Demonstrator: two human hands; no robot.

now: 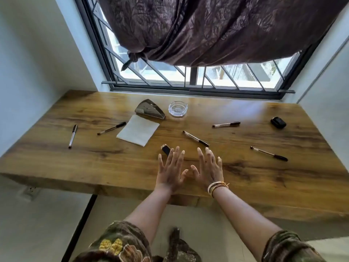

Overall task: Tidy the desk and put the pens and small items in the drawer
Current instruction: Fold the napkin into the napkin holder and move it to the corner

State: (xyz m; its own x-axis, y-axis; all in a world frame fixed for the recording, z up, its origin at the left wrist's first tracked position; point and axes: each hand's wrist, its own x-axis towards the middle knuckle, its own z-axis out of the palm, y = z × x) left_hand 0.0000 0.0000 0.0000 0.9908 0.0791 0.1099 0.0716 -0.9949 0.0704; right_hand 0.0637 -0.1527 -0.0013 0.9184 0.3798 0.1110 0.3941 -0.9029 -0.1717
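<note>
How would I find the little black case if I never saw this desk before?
Start at the wooden desk under the window and look to its far right corner. The black case lies there alone, beyond the right-hand pens. Unlike the thin pens, it is short, chunky and rounded, and all black.

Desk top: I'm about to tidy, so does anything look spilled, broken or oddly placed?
Nothing spilled or broken. Five pens lie scattered at different angles, from the far-left pen to the right-hand pen. A white napkin lies askew by the metal holder.
</note>
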